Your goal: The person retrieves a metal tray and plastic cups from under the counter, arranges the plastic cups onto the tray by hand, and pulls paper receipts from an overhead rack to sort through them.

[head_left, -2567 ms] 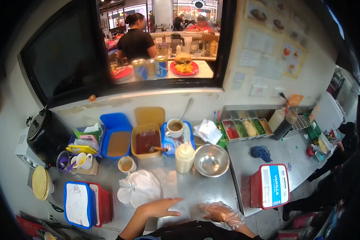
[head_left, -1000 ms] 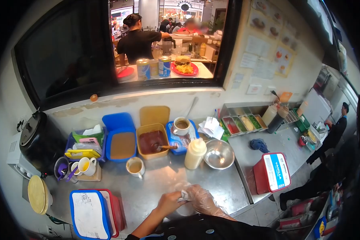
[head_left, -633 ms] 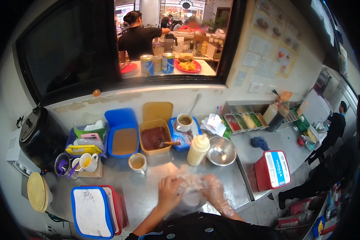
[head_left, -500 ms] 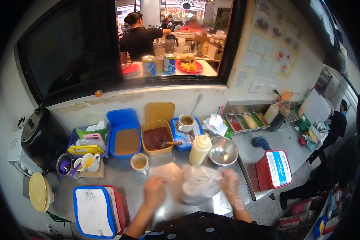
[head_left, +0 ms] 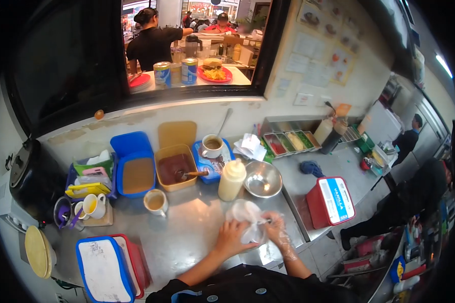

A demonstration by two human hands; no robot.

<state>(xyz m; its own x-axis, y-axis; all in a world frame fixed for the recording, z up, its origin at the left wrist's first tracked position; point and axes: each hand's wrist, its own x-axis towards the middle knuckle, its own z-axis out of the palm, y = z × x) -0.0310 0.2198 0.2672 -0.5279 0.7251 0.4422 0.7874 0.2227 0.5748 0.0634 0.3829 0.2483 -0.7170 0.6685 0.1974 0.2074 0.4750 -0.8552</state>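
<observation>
A white plastic bag (head_left: 245,212) with something round inside stands on the steel counter (head_left: 187,222), close to its front edge. My left hand (head_left: 232,237) is bare and curves round the near left side of the bag. At the bag's right, my right hand (head_left: 275,230), in a clear plastic glove, pinches a twisted part of it. Just behind the bag are a squeeze bottle (head_left: 232,181) of pale sauce and a metal bowl (head_left: 263,179). A mug (head_left: 155,202) stands further left.
Red tubs stand at left (head_left: 136,262) and right (head_left: 330,202). Open containers of brown (head_left: 139,177) and dark red sauce (head_left: 176,168) line the back. A person (head_left: 154,43) is beyond the window; other people (head_left: 407,139) are at the right.
The hands have come together at the bag after being apart on either side of it. Earlier the bag lay further left, near the mug. The camera view has shifted right.
</observation>
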